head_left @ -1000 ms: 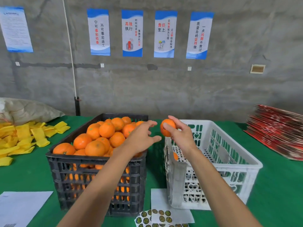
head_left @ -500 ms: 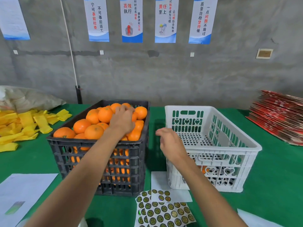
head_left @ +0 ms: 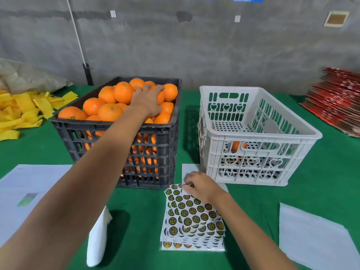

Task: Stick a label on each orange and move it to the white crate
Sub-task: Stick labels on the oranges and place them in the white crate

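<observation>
Head view shows the left hand with fingers curled over an orange atop the heap in the black crate, toward the tabletop's far edge. Right hand pinches at the sheet of labels near the front edge, just before the white crate, where one orange shows through the wall.

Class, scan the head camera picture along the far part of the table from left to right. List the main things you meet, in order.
Yellow strips → black crate of oranges, left hand on them → white crate → red stack.
</observation>
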`<state>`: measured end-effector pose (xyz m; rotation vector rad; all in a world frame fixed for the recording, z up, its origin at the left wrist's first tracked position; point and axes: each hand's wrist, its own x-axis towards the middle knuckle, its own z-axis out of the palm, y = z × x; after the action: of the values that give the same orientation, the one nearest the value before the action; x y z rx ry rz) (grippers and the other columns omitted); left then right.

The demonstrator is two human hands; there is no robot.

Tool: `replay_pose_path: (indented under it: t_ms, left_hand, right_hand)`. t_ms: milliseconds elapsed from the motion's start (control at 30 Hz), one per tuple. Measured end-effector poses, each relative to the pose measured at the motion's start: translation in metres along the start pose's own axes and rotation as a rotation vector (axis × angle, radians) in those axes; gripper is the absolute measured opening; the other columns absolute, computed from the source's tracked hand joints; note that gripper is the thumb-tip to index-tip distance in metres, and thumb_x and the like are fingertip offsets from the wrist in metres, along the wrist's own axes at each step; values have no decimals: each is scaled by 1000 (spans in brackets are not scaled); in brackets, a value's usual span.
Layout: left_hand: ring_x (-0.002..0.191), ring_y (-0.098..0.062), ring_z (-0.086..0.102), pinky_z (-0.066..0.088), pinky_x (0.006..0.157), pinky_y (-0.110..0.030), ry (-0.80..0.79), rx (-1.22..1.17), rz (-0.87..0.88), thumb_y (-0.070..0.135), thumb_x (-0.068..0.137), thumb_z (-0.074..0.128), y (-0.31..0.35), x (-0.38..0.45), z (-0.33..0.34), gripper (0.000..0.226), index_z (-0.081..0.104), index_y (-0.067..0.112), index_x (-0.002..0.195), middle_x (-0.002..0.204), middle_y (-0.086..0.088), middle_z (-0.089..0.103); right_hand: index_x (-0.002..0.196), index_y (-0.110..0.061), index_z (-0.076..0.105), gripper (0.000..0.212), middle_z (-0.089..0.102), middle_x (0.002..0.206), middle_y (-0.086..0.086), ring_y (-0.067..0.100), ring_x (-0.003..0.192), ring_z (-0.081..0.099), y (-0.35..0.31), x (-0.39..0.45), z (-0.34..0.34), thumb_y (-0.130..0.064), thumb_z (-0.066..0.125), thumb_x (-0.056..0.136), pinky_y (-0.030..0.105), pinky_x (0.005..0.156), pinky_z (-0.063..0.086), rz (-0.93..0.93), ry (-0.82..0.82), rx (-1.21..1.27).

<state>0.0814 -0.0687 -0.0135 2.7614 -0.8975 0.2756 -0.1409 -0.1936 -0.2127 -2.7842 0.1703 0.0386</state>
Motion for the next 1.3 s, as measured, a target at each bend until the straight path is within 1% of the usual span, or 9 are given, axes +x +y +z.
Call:
replay_pose_path:
  t_ms: [167,500,600,833,933,1033,1133,1233,1300]
  left_hand:
    - [135,-48,36,34,114,-54,75,-22,-14,21,92,69,1,0,0,72,36,37,155,160,-23,27]
    - [136,-43,35,35,114,-51,122,-86,0,12,94,65,2,-7,-1,71,37,37,155,157,-17,30]
    - [137,-43,35,34,115,-51,129,-92,-5,12,95,65,1,-8,-2,72,37,37,156,157,-17,29]
    - [135,-43,36,34,114,-50,149,-120,9,18,94,70,0,-5,-1,69,40,34,154,154,-18,31]
    - [134,-43,37,34,115,-49,166,-134,-3,23,92,77,-1,-4,-1,75,38,25,156,152,-20,32]
    - [133,-43,37,34,115,-47,177,-188,-15,22,90,78,-1,-5,2,75,40,16,155,150,-22,31]
    - [133,-42,37,35,116,-48,173,-284,-18,21,91,79,1,-8,4,76,39,16,155,149,-21,28]
    - [137,-42,36,37,115,-51,210,-358,-6,26,93,77,0,-12,3,77,34,17,157,154,-20,28]
    - [139,-38,39,38,115,-49,256,-392,32,31,93,77,-1,-13,0,78,34,16,156,155,-16,36]
  right_hand:
    - [123,-15,74,36,61,133,-1,16,122,50,19,-4,20,-40,62,99,29,107,38,-80,107,113]
    - [121,-18,76,32,62,126,-5,12,117,51,28,3,28,-38,62,100,26,108,36,-108,164,129]
    - [108,-17,81,24,65,118,-5,10,113,55,26,2,33,-34,66,98,26,107,38,-43,237,306]
    - [94,-13,82,14,69,106,-5,4,101,63,24,7,30,-19,70,95,21,98,46,71,236,550]
    - [88,-9,78,20,73,102,-1,12,95,67,19,8,31,-14,62,99,27,94,50,144,278,517]
    - [91,-9,71,27,72,88,0,16,77,69,6,12,25,-19,50,105,31,72,53,215,411,418]
    - [94,-16,63,26,67,79,2,13,67,70,-20,22,-1,-25,44,108,37,62,60,186,554,498]
    - [95,-19,58,22,60,74,-3,9,58,67,-50,36,-41,-22,42,109,32,51,58,121,724,528]
    - [95,-21,56,20,56,73,-6,7,61,62,-67,44,-68,-23,41,109,18,51,50,94,863,491]
